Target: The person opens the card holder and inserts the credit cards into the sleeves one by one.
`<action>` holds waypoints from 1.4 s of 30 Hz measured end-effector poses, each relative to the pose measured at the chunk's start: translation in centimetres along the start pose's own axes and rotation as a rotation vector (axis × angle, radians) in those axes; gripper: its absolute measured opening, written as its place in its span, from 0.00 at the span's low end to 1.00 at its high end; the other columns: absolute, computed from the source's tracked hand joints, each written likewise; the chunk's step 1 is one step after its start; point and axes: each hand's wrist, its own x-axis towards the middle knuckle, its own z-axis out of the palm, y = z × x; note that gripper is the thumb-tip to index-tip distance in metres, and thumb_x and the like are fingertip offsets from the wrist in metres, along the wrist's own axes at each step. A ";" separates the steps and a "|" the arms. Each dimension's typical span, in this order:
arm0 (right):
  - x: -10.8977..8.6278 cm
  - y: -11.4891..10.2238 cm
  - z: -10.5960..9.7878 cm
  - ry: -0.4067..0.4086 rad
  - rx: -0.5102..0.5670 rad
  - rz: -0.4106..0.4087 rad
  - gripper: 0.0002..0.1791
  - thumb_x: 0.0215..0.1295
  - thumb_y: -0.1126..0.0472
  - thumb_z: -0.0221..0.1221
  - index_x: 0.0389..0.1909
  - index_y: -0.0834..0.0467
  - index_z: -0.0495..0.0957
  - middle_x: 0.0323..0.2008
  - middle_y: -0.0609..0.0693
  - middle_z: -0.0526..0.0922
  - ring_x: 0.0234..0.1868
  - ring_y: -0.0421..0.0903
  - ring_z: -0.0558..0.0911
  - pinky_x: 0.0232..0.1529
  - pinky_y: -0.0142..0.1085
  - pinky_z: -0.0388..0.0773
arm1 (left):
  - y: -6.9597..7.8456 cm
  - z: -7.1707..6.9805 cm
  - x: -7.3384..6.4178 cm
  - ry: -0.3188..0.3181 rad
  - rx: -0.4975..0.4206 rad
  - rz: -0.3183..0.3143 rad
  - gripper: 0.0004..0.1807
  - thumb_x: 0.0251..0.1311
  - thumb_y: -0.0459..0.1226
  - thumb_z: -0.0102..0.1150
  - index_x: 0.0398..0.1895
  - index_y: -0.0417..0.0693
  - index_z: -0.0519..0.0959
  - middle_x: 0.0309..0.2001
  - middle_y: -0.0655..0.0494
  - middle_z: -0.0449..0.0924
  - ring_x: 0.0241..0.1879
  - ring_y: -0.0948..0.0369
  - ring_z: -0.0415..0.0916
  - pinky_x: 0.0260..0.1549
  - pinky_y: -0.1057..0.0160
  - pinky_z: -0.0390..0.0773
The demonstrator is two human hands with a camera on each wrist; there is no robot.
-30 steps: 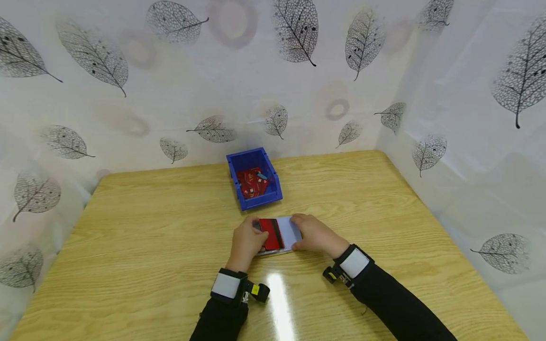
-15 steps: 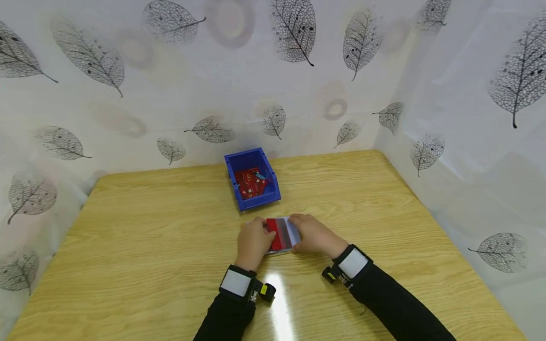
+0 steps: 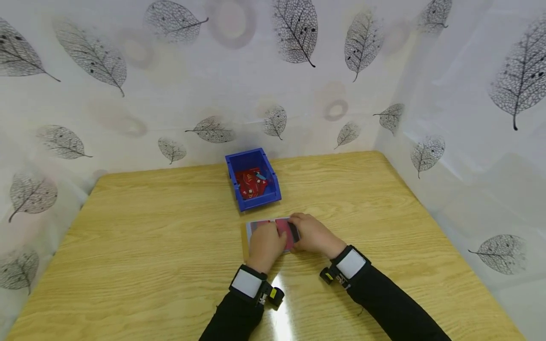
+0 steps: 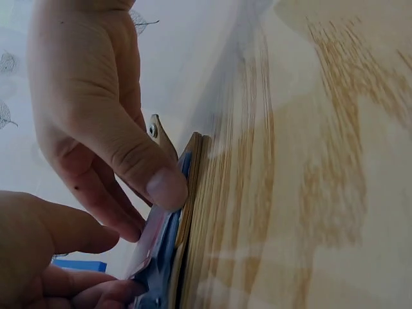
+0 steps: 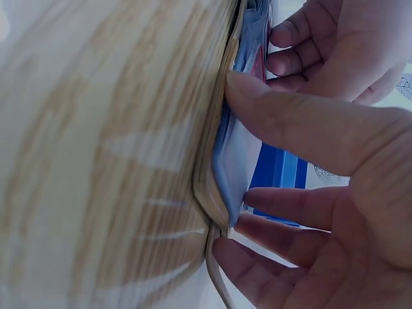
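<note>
A card holder (image 3: 249, 231) with tan cover edges and clear plastic sleeves lies spread on the table. Under a clear sleeve, a red card (image 3: 285, 233) with a dark stripe looks pinkish. My left hand (image 3: 267, 242) is over the middle of the holder, its bent fingers (image 5: 288, 62) right at the card's left end. At the right side my right hand (image 3: 315, 235) holds the holder, thumb on the near edge and other fingers on the far edge. A snap strap (image 4: 162, 136) sticks out beside that hand. The left hand hides part of the left page.
A blue bin (image 3: 255, 204) with several red cards (image 3: 251, 183) in it stands just beyond the holder. The wooden table (image 3: 141, 255) meets leaf-patterned sheeting (image 3: 239, 94) at the back and sides. Each wrist bears a strapped camera.
My left hand has moved right with the red card, which has slid deeper under the clear sleeve toward the right hand. More of the holder's left side now shows. The right hand has stayed put.
</note>
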 end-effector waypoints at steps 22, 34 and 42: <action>0.4 -0.3 -0.2 -0.011 -0.046 -0.060 0.45 0.45 0.58 0.76 0.67 0.59 0.68 0.67 0.62 0.65 0.66 0.61 0.65 0.63 0.52 0.67 | -6.1 -4.3 -1.1 -0.253 -0.135 -0.014 0.39 0.47 0.44 0.76 0.63 0.38 0.73 0.67 0.39 0.66 0.63 0.43 0.67 0.60 0.46 0.69; 0.6 -1.9 -0.6 0.051 0.122 -0.189 0.38 0.51 0.70 0.68 0.66 0.61 0.68 0.73 0.65 0.52 0.62 0.60 0.70 0.48 0.46 0.79 | -6.3 -3.3 -1.3 -0.123 -0.049 0.000 0.44 0.40 0.49 0.79 0.61 0.39 0.75 0.62 0.42 0.73 0.58 0.47 0.73 0.55 0.48 0.74; 1.4 -4.4 -0.3 0.091 0.236 -0.186 0.39 0.56 0.67 0.67 0.69 0.63 0.63 0.68 0.63 0.65 0.50 0.53 0.80 0.48 0.42 0.80 | -6.5 -3.3 -0.9 -0.104 -0.077 -0.014 0.53 0.39 0.49 0.80 0.68 0.35 0.66 0.60 0.40 0.74 0.56 0.47 0.75 0.54 0.49 0.74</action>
